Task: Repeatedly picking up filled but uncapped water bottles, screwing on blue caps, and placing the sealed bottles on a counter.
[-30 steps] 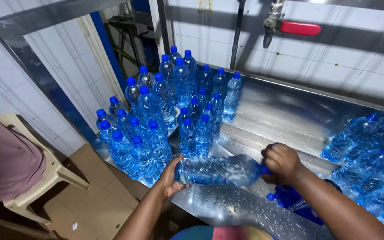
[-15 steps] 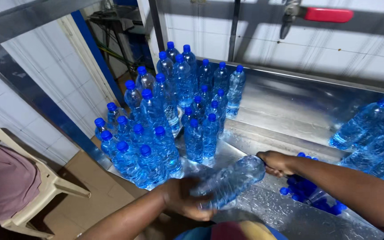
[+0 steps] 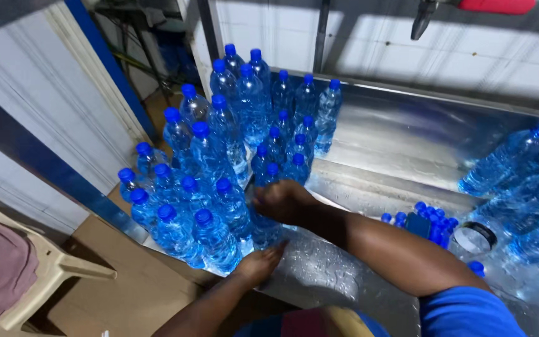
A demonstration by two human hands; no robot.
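While a pale plastic chair (image 3: pixel 45 268) sits at lower left, the cluster of blue-capped water bottles (image 3: pixel 219 181) fills the centre-left steel worktop (image 3: pixel 400 150). Left hand (image 3: pixel 258 263) rests flat beside a front bottle (image 3: pixel 263 228), its grip open; right hand (image 3: pixel 285 201) covers that bottle's top, grip seemingly closed around it. Loose bottles (image 3: pixel 519 168) lie at right.

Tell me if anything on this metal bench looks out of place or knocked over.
Yes. While the capped bottles at left stand upright in a tight cluster, the bottles at right lie tumbled on their sides. One bottle there shows an open mouth, beside loose blue caps.
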